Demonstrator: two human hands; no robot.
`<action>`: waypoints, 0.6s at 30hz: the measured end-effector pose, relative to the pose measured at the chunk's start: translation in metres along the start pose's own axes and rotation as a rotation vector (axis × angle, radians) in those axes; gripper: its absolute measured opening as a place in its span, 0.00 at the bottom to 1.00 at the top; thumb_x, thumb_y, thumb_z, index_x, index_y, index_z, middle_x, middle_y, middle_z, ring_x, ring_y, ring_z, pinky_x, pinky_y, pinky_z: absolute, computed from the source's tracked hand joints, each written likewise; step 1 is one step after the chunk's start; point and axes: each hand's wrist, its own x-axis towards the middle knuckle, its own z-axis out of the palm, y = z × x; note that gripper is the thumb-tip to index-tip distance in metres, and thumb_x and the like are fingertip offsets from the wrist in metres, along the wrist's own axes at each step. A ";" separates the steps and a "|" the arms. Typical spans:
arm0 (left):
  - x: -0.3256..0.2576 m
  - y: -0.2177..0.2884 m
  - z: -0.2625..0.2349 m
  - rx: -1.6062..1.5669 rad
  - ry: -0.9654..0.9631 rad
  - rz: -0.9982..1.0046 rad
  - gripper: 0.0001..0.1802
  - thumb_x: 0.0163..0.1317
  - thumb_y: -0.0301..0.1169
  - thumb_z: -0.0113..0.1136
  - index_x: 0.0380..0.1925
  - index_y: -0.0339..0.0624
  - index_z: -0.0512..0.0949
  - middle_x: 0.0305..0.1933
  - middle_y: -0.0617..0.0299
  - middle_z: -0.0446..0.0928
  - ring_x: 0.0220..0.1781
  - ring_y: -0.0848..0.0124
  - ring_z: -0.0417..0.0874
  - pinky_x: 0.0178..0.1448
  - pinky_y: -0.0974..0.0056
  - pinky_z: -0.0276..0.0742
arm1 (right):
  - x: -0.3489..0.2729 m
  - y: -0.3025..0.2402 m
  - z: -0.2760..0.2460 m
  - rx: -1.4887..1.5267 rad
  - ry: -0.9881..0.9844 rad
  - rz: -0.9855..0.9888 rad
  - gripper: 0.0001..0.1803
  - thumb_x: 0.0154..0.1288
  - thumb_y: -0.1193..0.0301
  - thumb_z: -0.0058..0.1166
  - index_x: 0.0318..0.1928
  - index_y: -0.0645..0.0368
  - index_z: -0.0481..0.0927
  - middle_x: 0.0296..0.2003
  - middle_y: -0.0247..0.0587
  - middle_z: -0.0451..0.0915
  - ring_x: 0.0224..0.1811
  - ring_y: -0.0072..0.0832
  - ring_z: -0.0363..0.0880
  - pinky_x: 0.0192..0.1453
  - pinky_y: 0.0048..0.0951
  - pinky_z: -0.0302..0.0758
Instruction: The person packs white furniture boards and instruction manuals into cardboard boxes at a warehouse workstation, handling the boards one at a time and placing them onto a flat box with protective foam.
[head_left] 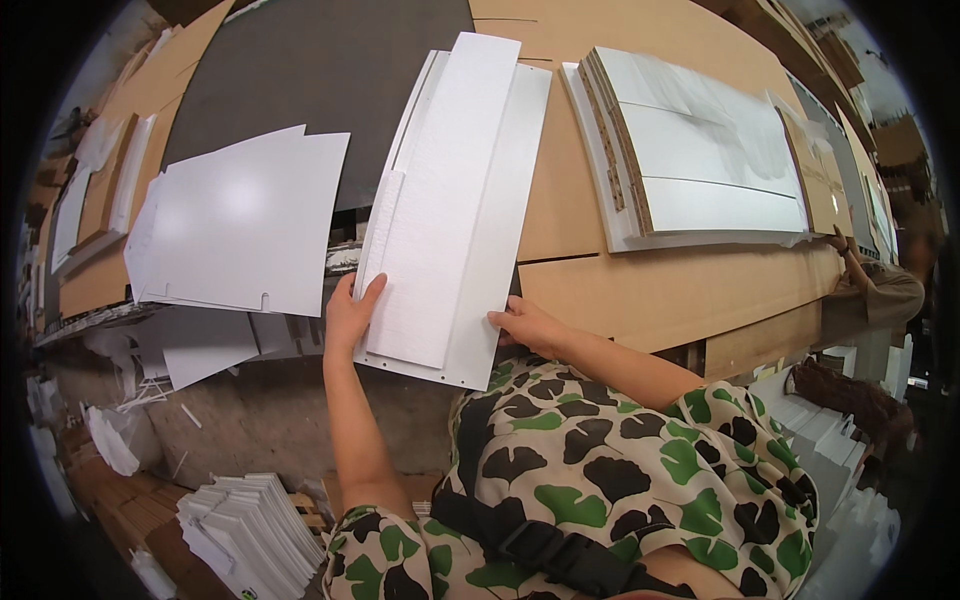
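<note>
Between my hands lies a long white panel [508,215] with small holes along its near end. On top of it rest a narrower white board [445,210] and, at its left edge, a thin white strip [384,230]. My left hand [352,312] grips the left edge near the close end, thumb on top, fingers hidden underneath. My right hand [522,326] pinches the right edge near the same end, its fingertips partly under the panel. The stack's near end juts past the work surface toward me; its far part lies over a dark grey sheet [290,80].
Thin white sheets [245,220] lie to the left. On the brown cardboard surface [690,300] at right sits a stack of white boards [700,150] under plastic film. Another person's arm [850,255] reaches in at far right. White panels [250,540] stand on the floor below.
</note>
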 end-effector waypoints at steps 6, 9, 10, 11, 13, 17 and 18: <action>-0.012 0.000 0.008 0.223 0.187 0.201 0.35 0.43 0.50 0.67 0.46 0.35 0.72 0.44 0.46 0.75 0.47 0.55 0.76 0.50 0.58 0.71 | -0.017 -0.008 0.004 -0.085 0.007 -0.075 0.21 0.64 0.68 0.47 0.54 0.63 0.61 0.47 0.42 0.71 0.47 0.27 0.70 0.47 0.28 0.71; -0.015 0.001 0.016 0.313 0.206 0.297 0.38 0.43 0.51 0.67 0.49 0.36 0.70 0.48 0.45 0.72 0.52 0.53 0.72 0.54 0.57 0.68 | -0.022 -0.006 -0.004 -0.085 0.007 -0.106 0.23 0.65 0.70 0.45 0.58 0.61 0.60 0.53 0.39 0.70 0.51 0.25 0.69 0.52 0.29 0.69; -0.014 -0.001 0.019 0.321 0.206 0.259 0.42 0.44 0.50 0.68 0.54 0.32 0.67 0.52 0.42 0.68 0.55 0.52 0.70 0.58 0.58 0.66 | -0.023 -0.007 -0.006 -0.077 -0.013 -0.112 0.23 0.65 0.70 0.45 0.58 0.61 0.60 0.53 0.39 0.69 0.51 0.25 0.69 0.52 0.29 0.69; -0.016 -0.003 0.021 0.324 0.216 0.254 0.43 0.44 0.50 0.67 0.54 0.32 0.66 0.53 0.42 0.68 0.56 0.52 0.69 0.59 0.58 0.65 | -0.025 -0.006 -0.006 -0.068 -0.032 -0.118 0.23 0.65 0.70 0.45 0.59 0.61 0.59 0.53 0.39 0.69 0.52 0.25 0.68 0.52 0.29 0.69; -0.017 -0.005 0.023 0.318 0.215 0.258 0.44 0.44 0.51 0.67 0.56 0.33 0.65 0.55 0.43 0.66 0.57 0.52 0.67 0.60 0.57 0.64 | -0.028 -0.009 -0.007 -0.071 -0.053 -0.115 0.24 0.65 0.70 0.45 0.59 0.61 0.59 0.54 0.39 0.69 0.53 0.25 0.68 0.51 0.28 0.69; -0.028 -0.002 0.030 0.376 0.198 0.267 0.43 0.44 0.52 0.66 0.57 0.37 0.65 0.56 0.46 0.65 0.57 0.53 0.67 0.60 0.58 0.63 | -0.034 -0.007 -0.011 -0.053 -0.107 -0.125 0.24 0.65 0.71 0.45 0.59 0.62 0.59 0.54 0.38 0.69 0.52 0.23 0.68 0.51 0.26 0.69; -0.031 -0.001 0.030 0.415 0.198 0.266 0.43 0.44 0.52 0.66 0.56 0.38 0.66 0.56 0.46 0.65 0.57 0.54 0.67 0.60 0.58 0.63 | -0.033 -0.006 -0.011 -0.043 -0.112 -0.132 0.24 0.65 0.71 0.45 0.59 0.62 0.59 0.53 0.38 0.69 0.52 0.23 0.68 0.50 0.26 0.69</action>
